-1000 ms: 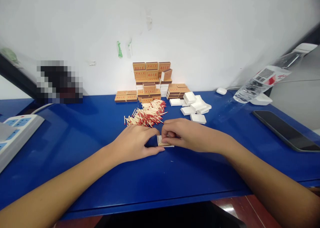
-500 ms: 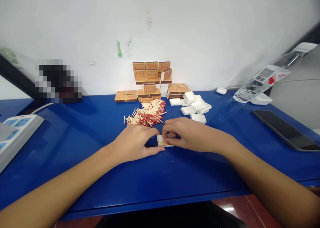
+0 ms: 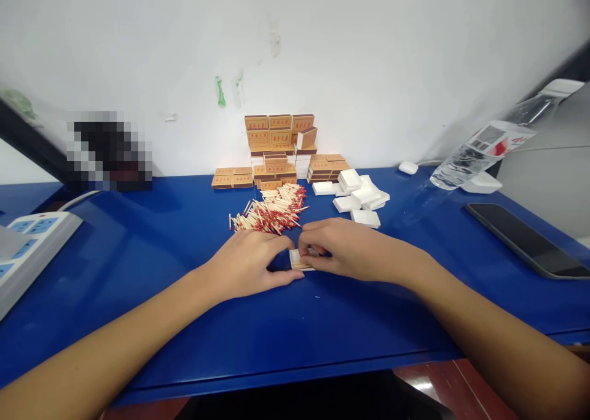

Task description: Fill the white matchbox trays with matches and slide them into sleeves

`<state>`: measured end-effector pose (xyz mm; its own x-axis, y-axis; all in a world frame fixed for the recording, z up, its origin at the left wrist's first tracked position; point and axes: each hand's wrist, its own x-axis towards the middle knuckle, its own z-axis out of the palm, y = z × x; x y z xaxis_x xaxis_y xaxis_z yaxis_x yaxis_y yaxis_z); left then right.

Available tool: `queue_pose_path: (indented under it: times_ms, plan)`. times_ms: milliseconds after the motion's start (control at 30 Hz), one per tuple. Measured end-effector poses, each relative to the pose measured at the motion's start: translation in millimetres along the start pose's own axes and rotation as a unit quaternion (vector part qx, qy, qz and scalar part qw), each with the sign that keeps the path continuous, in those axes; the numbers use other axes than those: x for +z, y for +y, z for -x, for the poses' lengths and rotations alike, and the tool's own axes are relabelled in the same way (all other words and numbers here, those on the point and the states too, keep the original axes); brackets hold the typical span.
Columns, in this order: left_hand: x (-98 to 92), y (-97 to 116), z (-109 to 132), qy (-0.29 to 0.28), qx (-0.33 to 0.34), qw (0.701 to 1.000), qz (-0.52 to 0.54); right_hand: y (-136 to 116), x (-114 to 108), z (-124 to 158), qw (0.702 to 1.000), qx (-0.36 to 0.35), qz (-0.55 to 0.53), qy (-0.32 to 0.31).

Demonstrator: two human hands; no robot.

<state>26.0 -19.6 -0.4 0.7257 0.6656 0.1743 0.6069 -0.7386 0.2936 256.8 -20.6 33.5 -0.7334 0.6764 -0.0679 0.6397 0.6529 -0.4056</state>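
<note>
A small white matchbox tray [image 3: 294,256] lies on the blue table in front of me. My left hand [image 3: 251,261] steadies its left end between thumb and forefinger. Curled over the tray's right part, my right hand [image 3: 335,248] pinches at pale matchsticks [image 3: 300,265] along the near side inside it. The fingers hide the tray's right end and much of the sticks. Just beyond my hands is a loose heap of red-tipped matches [image 3: 271,211]. White trays [image 3: 365,194] are piled beyond my right hand.
Printed matchboxes [image 3: 280,137] are stacked against the wall. To the right are a phone [image 3: 530,238], a tilted water bottle [image 3: 483,149] and a white earbud case [image 3: 408,168]. A power strip [image 3: 50,241] lies at the left on the blue table [image 3: 276,346].
My right fingertips have shifted very slightly, and the matchsticks inside the tray sit a little differently. My left hand and the tray stay in place.
</note>
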Motion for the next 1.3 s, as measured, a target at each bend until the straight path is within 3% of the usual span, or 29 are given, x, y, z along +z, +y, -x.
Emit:
queue_pose_path:
  times_ms: [200,400,500,667,800,1100,1300]
  plan:
    - [-1.1,1,0,-0.003,0.002,1.000,0.002,0,3,0,1.000,-0.007,-0.006,0.017]
    - [-1.3,2,1,-0.011,0.006,1.000,0.020,17,-5,-17,0.981,0.032,-0.048,0.183]
    - [-0.8,3,2,-0.014,0.032,0.999,0.034,23,-20,-39,0.974,0.086,-0.033,0.206]
    - [0.3,5,3,-0.021,0.050,0.998,0.030,22,-44,-79,0.983,0.136,0.021,0.121]
    - [1.8,5,4,-0.018,0.056,0.998,0.019,16,-45,-98,0.979,0.176,0.069,0.079]
    - [2.8,3,5,-0.013,0.071,0.997,0.013,13,-34,-103,0.973,0.195,0.121,0.036]
    - [2.1,2,4,-0.005,0.067,0.998,0.010,18,-40,-103,0.974,0.195,0.102,0.051]
